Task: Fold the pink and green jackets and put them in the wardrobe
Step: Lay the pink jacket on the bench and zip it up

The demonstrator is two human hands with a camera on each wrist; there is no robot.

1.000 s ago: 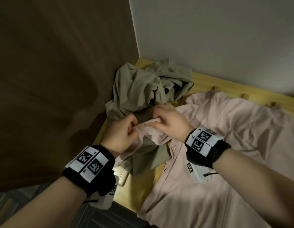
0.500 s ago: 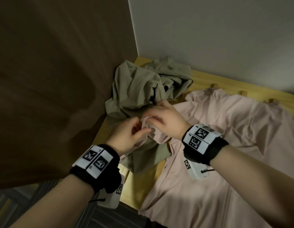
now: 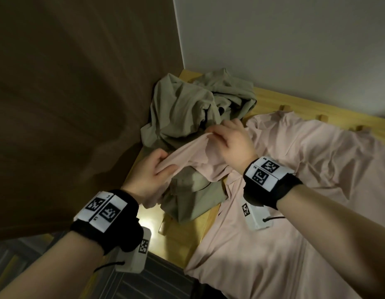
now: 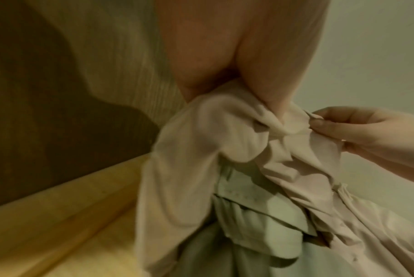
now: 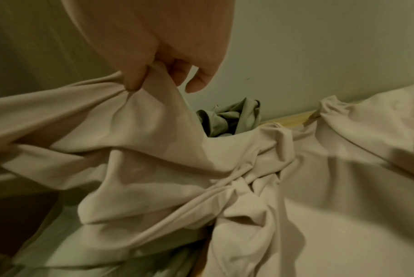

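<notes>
The pink jacket (image 3: 305,180) lies spread over the wooden slatted surface (image 3: 295,104) on the right. One of its sleeves (image 3: 193,152) is lifted and stretched between my hands. My left hand (image 3: 152,175) grips the sleeve's lower part. Farther back, my right hand (image 3: 228,139) pinches the sleeve's end between thumb and fingers (image 5: 135,82). The green jacket (image 3: 187,113) lies crumpled in the back left corner, partly under the raised sleeve (image 4: 225,140). A flap of the green jacket (image 4: 260,215) shows beneath the pink cloth in the left wrist view.
A brown wood-grain panel (image 3: 79,104) stands close on the left. A pale wall (image 3: 295,50) runs behind the slatted surface. A bare part of the wood (image 3: 180,231) shows at the near left, and dark striped floor (image 3: 154,281) lies below its edge.
My hands have drawn apart along the pink sleeve: the right hand moved back and up with the sleeve's end, the left stayed lower. The sleeve is now pulled longer between them.
</notes>
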